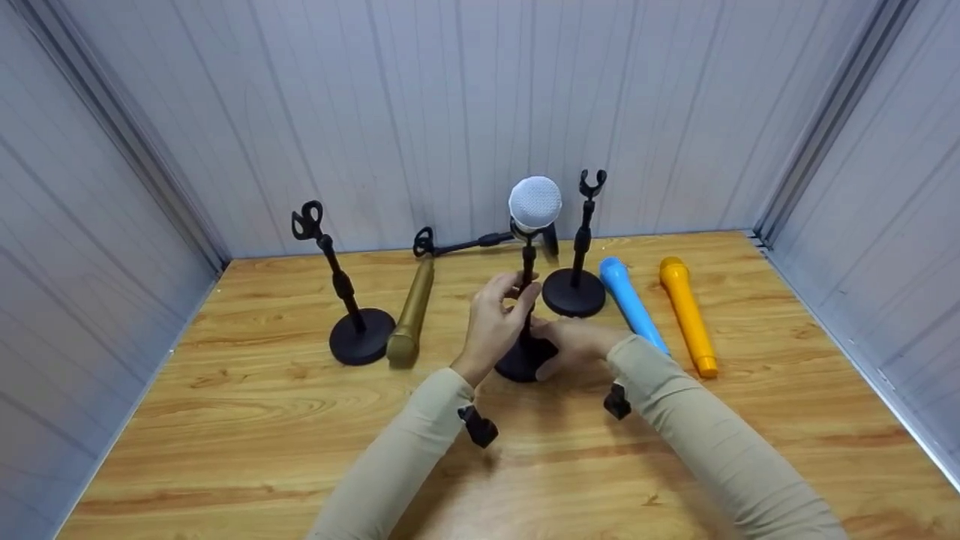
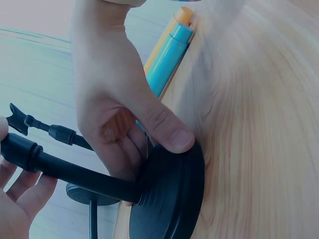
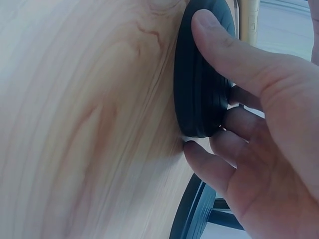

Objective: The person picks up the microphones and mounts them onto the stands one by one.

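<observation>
A microphone with a white head (image 1: 535, 202) sits upright at the top of a black desk microphone stand, whose round base (image 1: 517, 365) is at the middle of the table. My left hand (image 1: 493, 321) grips the stand's pole (image 2: 79, 172) with thumb and fingers. Lower down, my right hand (image 1: 576, 342) holds the edge of the base. In the right wrist view, the right thumb (image 3: 224, 45) lies over the base's rim, with the fingers bent at its other side. The base stands tilted in both wrist views, owing to the camera angle.
An upright black stand (image 1: 360, 334) is at left beside a gold microphone (image 1: 412, 311). Another stand (image 1: 574, 292) rises behind my right hand, and one lies on its side (image 1: 480, 242) by the back wall. Blue (image 1: 632, 300) and orange (image 1: 688, 319) microphones lie at right.
</observation>
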Available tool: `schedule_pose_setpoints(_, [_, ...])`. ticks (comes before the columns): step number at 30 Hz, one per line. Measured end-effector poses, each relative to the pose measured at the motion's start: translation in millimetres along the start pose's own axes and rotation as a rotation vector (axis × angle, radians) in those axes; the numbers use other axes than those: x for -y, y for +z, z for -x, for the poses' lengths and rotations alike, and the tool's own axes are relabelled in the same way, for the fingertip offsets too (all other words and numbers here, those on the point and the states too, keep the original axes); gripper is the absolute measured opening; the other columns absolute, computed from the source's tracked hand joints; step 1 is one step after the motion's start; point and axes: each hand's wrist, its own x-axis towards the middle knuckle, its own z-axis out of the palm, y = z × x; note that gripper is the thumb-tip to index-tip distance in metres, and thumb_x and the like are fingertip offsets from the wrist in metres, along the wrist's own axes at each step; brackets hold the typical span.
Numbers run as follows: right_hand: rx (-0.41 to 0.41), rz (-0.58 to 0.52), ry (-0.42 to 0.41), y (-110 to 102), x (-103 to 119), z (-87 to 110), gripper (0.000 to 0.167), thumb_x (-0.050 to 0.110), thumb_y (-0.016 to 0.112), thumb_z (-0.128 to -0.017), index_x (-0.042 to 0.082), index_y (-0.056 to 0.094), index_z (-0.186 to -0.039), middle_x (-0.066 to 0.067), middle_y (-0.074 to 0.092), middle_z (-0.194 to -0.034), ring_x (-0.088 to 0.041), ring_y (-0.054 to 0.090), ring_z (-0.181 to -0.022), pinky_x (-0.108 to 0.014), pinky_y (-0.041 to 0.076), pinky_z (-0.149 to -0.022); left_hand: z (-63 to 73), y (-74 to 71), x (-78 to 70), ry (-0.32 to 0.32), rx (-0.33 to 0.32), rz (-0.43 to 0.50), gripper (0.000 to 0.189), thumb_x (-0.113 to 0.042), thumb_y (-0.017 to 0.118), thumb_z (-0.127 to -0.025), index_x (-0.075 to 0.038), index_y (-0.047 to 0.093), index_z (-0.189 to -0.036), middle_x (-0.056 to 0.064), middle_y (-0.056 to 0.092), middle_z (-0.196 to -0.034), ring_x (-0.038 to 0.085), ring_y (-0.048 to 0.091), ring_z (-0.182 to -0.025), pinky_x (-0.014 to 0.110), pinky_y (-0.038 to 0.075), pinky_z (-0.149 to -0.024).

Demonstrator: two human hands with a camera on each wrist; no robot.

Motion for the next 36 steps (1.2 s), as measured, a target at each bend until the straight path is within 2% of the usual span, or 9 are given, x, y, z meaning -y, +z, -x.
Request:
schedule_pose_setpoints(6, [0.032, 0.006, 0.012, -3.1, -0.3, -0.9, 0.075, 0.036, 0.078, -0.091, 0.002, 0.047, -0.151, -0.018, 0.041, -0.156, -0.034, 0.043, -0.14, -0.049, 0.034, -0.115, 0.4, 2.8, 1.2, 0.013, -0.01, -0.002, 0.018, -0.026, 0.067, -0.101, -0.016, 0.074, -0.115, -0.004, 0.068, -0.104, 0.01, 0.067, -0.091, 0.034, 0.057, -0.081])
schedule_pose_setpoints(11, [0.066, -0.045, -0.041, -3.2, -2.3, -1.4, 0.074, 0.029, 0.077, -0.093, 0.001, 0.043, -0.152, -0.019, 0.033, -0.16, -0.035, 0.038, -0.143, -0.049, 0.031, -0.117, 1.1, 3.1, 2.9, 0.041, -0.022, -0.011, 0.02, -0.027, 0.07, -0.099, -0.013, 0.076, -0.112, -0.001, 0.069, -0.102, 0.012, 0.068, -0.091, 0.035, 0.057, -0.083])
schedule_pose_setpoints(13, [0.075, -0.062, -0.059, -3.0, -3.3, -1.7, 0.075, 0.028, 0.076, -0.094, 0.0, 0.041, -0.153, -0.02, 0.029, -0.162, -0.036, 0.035, -0.145, -0.05, 0.029, -0.117, 1.1, 2.4, 3.0, 0.034, -0.023, -0.002, 0.02, -0.028, 0.07, -0.099, -0.013, 0.077, -0.11, -0.001, 0.069, -0.101, 0.012, 0.068, -0.091, 0.035, 0.057, -0.082])
schedule_pose_setpoints(19, [0.062, -0.038, -0.035, -3.3, -4.3, -1.2, 0.075, 0.032, 0.076, -0.093, 0.002, 0.042, -0.153, -0.019, 0.033, -0.16, -0.035, 0.036, -0.144, -0.05, 0.029, -0.117, -0.4, 1.2, 1.1, 0.013, -0.007, 0.018, 0.022, -0.03, 0.069, -0.099, -0.012, 0.077, -0.109, -0.001, 0.069, -0.102, 0.012, 0.068, -0.091, 0.041, 0.057, -0.083])
schedule_pose_setpoints(23, [0.056, -0.027, -0.026, -2.8, -2.9, -0.5, 0.077, 0.035, 0.077, -0.093, 0.004, 0.041, -0.154, -0.017, 0.034, -0.16, -0.034, 0.037, -0.144, -0.049, 0.029, -0.118, 0.3, 0.5, 0.4, 0.021, -0.004, 0.004, 0.02, -0.029, 0.069, -0.1, -0.013, 0.077, -0.109, -0.002, 0.069, -0.102, 0.011, 0.068, -0.091, 0.033, 0.057, -0.082])
schedule_pose_setpoints(27, [0.05, -0.024, -0.035, -0.6, -2.0, -1.1, 0.077, 0.036, 0.077, -0.092, 0.004, 0.043, -0.153, -0.018, 0.037, -0.159, -0.033, 0.039, -0.143, -0.049, 0.03, -0.117, 3.6, -1.3, 0.7, 0.025, 0.023, 0.0, 0.02, -0.025, 0.068, -0.1, -0.011, 0.075, -0.113, 0.002, 0.067, -0.106, 0.013, 0.067, -0.094, 0.027, 0.058, -0.079])
schedule_pose_setpoints(32, [0.039, -0.017, -0.026, 0.1, -1.2, -1.5, 0.075, 0.036, 0.077, -0.092, 0.004, 0.045, -0.152, -0.018, 0.043, -0.154, -0.033, 0.043, -0.14, -0.049, 0.032, -0.116, 5.2, -3.2, 1.0, 0.002, 0.083, 0.055, 0.028, -0.019, 0.073, -0.096, -0.007, 0.071, -0.121, 0.007, 0.062, -0.113, 0.018, 0.065, -0.099, 0.029, 0.059, -0.078])
schedule_pose_setpoints(36, [0.034, -0.002, -0.017, -1.3, -0.3, -1.2, 0.074, 0.037, 0.077, -0.092, 0.006, 0.046, -0.152, -0.017, 0.044, -0.154, -0.033, 0.045, -0.138, -0.049, 0.034, -0.115, 3.1, -3.4, 2.0, 0.01, 0.078, 0.045, 0.031, -0.019, 0.076, -0.094, -0.006, 0.071, -0.121, 0.008, 0.058, -0.112, 0.018, 0.063, -0.097, 0.031, 0.059, -0.081])
